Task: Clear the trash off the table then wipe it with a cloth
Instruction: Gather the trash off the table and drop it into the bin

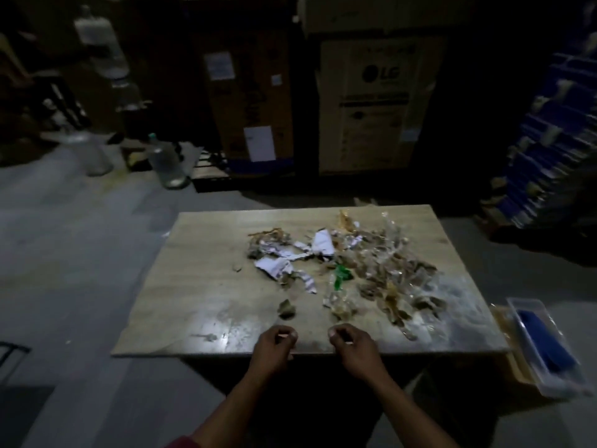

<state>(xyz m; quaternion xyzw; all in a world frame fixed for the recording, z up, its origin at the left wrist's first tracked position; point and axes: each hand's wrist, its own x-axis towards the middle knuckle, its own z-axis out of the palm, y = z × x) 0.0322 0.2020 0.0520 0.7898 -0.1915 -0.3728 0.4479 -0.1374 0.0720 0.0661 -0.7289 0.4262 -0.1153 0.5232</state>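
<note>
With left hand (274, 342) and right hand (350, 344) loosely curled, each grip empty, sweeping the trash (342, 270) risks scattering scraps off the surface (193, 286) far edge.

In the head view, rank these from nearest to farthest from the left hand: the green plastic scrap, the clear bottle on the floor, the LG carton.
From the left hand:
1. Green plastic scrap, mid-table, in the trash.
2. Clear bottle, on the floor beyond the table, to the left.
3. LG carton, at the back, to the right.
</note>
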